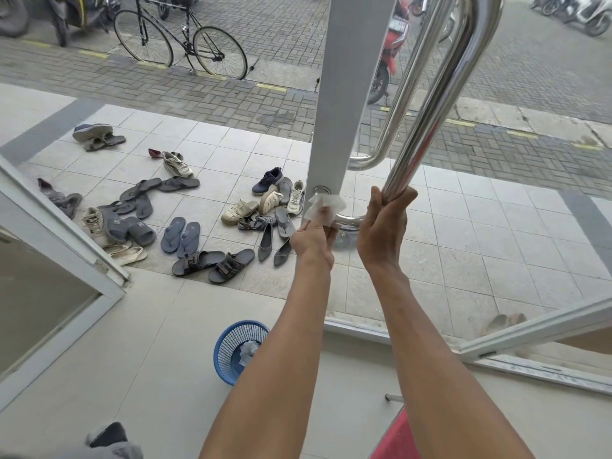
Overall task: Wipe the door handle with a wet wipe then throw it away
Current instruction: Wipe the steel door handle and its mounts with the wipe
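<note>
A long polished steel door handle (440,94) runs down the glass door and bends into the white door frame (344,94) at its lower end. My right hand (384,226) grips the tube just above that bend. My left hand (313,241) holds a white wet wipe (323,207) pressed against the handle's lower bend, next to the round mount on the frame. A blue mesh waste basket (228,351) stands on the floor below my left forearm, with a crumpled wipe inside.
Several shoes and sandals (185,226) lie scattered on the tiled porch outside. A bicycle (180,41) and motorbikes are parked on the paving beyond. An open door leaf (63,233) stands at the left; a red mat (394,438) lies at the bottom.
</note>
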The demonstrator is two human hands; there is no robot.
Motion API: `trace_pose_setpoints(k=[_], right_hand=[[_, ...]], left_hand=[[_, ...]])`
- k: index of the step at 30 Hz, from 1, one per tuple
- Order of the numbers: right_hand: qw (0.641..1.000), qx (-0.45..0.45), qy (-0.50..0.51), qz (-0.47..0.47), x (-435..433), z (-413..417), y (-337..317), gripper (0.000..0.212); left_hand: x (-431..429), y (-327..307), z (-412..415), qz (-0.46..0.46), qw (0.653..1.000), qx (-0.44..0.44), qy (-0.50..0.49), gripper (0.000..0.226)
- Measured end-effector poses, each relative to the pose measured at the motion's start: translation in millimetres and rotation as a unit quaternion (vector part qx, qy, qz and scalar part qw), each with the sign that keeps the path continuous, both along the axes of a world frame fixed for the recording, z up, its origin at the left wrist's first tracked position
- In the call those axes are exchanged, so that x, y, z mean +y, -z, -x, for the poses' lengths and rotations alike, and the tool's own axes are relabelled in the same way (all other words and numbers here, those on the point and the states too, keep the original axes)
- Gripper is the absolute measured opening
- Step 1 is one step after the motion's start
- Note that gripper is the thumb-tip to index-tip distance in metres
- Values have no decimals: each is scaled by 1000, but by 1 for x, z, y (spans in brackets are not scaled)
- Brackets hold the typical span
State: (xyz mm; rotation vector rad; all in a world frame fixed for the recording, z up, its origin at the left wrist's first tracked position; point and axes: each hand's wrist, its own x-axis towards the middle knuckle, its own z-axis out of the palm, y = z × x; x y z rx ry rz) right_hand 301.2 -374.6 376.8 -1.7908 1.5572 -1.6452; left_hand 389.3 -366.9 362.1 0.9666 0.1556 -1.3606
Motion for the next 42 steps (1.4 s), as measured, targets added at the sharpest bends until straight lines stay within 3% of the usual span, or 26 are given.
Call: trace_pose_setpoints(k=[8, 12, 15, 21, 27, 30, 33, 42], right_hand=[[1000, -8, 13, -11, -1, -2, 1, 21], [1000, 4, 2, -19, 1, 0, -1, 20], [1000, 12, 2, -18, 3, 2, -2, 21], [999, -3, 31, -30, 2, -2, -1, 18], [998, -21, 36, -46, 5, -4, -3, 21], [998, -22, 30, -52, 7, -4, -6, 19], [998, -15, 26, -57, 9, -4, -9, 17], [997, -14, 36, -69, 10, -3, -11, 17]], left_hand=[[17, 0, 20, 5, 992, -44, 122, 12], [7, -6, 9, -32, 994, -69, 83, 23], [0, -11, -1, -58, 997, -54, 18, 43], [-1, -12, -3, -72, 994, -76, -10, 31], [15, -14, 21, -51, 983, -105, 139, 27], [9, -18, 11, -71, 977, -119, 162, 39], [-4, -21, -5, -80, 979, -130, 134, 55], [-10, -20, -2, -111, 975, -193, 27, 71]])
